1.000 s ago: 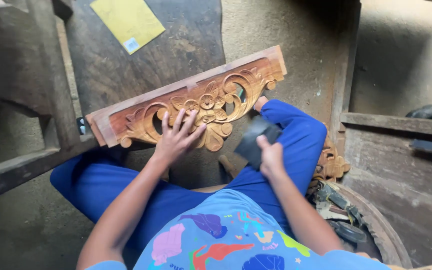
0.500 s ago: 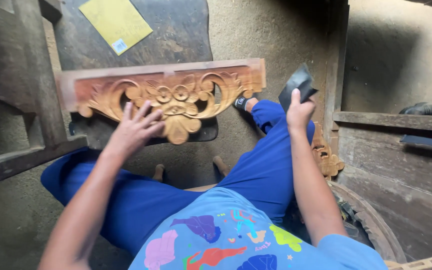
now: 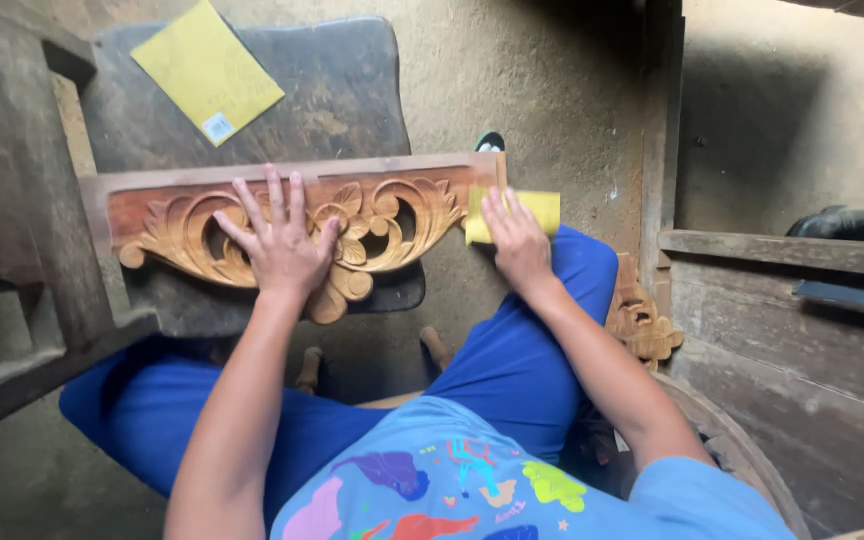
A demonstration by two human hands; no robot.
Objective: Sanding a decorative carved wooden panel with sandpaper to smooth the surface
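Hands on carved panel, sandpaper at its right end

Panel: long carved wooden panel with scrolls and flowers lies across the middle of the frame, slightly left of centre, resting partly on a dark slab and partly over the person's blue-trousered legs. Plain reddish border along its top edge; carved lobe hangs below the centre.

Left hand: flat, palm down on the carving at centre-left of the frame. Fingers spread wide and extended toward the top edge of the panel; thumb out to the right against a carved flower. Nothing gripped; it only presses on the wood.

Right hand: at the right end of the panel, fingers laid together and fairly straight over a yellow sandpaper piece. Paper is pinned under the fingertips, against the panel's end. Whether the thumb curls under the sheet cannot be told.

Hands well apart, one carved scroll between them.

Surroundings: yellow sheet lies on the slab, upper left. Second small carved piece sits right of the right forearm, beside wooden planks.
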